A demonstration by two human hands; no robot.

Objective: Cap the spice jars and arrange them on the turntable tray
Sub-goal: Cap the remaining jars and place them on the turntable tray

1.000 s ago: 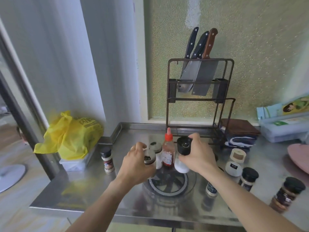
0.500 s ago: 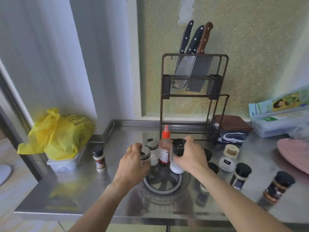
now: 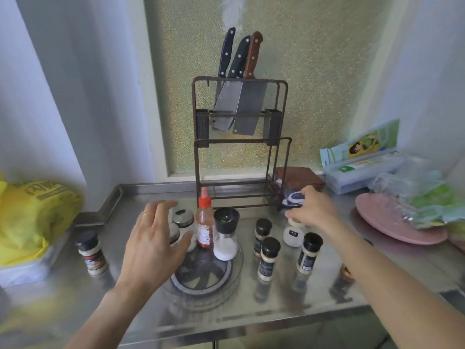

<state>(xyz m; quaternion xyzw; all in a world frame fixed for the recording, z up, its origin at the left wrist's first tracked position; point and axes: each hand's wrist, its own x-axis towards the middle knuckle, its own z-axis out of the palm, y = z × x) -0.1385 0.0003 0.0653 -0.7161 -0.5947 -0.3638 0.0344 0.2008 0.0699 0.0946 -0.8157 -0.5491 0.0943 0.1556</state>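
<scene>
A clear round turntable tray [image 3: 227, 280] sits on the steel counter. On its far part stand a black-topped salt grinder [image 3: 225, 235], a red-capped sauce bottle [image 3: 204, 224] and two metal-lidded jars [image 3: 185, 222]. My left hand [image 3: 156, 245] hovers open over the left jars, fingers spread, holding nothing. My right hand [image 3: 313, 210] reaches over a white round jar [image 3: 293, 234] with a beige lid, fingers on its top. Three black-capped spice jars [image 3: 269, 258] stand right of the tray. Another black-capped jar [image 3: 91, 253] stands to the left.
A rusty knife rack [image 3: 240, 152] with several knives stands behind the tray. A yellow bag [image 3: 35, 215] lies at the left, a pink plate [image 3: 392, 222] with plastic wrap at the right, boxes [image 3: 362, 167] and folded cloths [image 3: 297, 180] at the back right.
Both hands let go: my left hand lifted off the metal-lidded jar and spread open, my right hand left the salt grinder on the tray and moved right to the white jar. The camera moved closer.
</scene>
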